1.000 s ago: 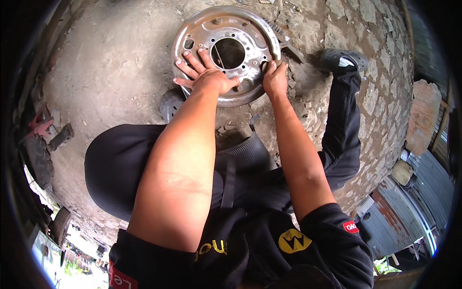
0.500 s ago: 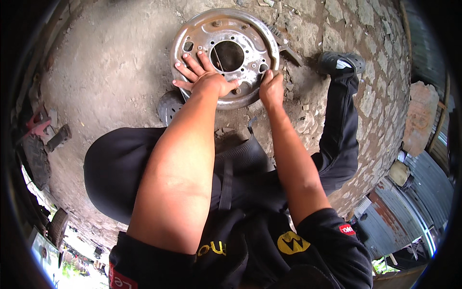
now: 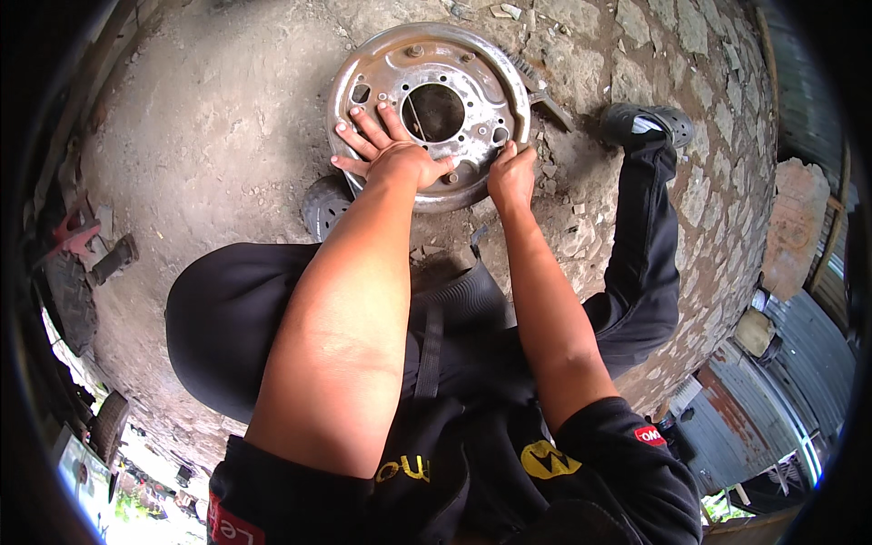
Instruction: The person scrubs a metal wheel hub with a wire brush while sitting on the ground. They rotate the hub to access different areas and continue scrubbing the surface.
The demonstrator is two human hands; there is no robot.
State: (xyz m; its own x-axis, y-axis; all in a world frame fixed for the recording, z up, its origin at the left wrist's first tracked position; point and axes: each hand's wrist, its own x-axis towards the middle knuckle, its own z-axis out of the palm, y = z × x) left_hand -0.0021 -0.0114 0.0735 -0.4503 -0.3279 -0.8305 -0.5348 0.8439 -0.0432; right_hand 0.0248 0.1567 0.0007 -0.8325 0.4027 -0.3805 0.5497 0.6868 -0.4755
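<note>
A round metal brake backing plate (image 3: 363, 64) lies on the ground in front of me, with a large centre hole, small bolt holes and a worn, rust-tinged face. My left hand (image 3: 392, 156) is spread open and rests flat on its lower left face, fingers toward the centre hole. My right hand (image 3: 511, 175) is closed at the lower right rim, beside an oval hole, with the thumb side up. Its fingers curl round the edge and are partly hidden; whether they also hold anything small, I cannot tell.
A dark toothed metal piece (image 3: 548, 107) sticks out from the plate's right side. My shoes, the right one (image 3: 649, 125) and the left one (image 3: 324, 207), flank the plate. Rough stone paving (image 3: 708, 173) lies to the right. Red and black objects (image 3: 73, 232) lie far left; corrugated sheets (image 3: 736, 409) stand at right.
The plate and both hands appear slightly lower and farther right, as does most of the nearby view. Both hands keep nearly the same places on the plate.
</note>
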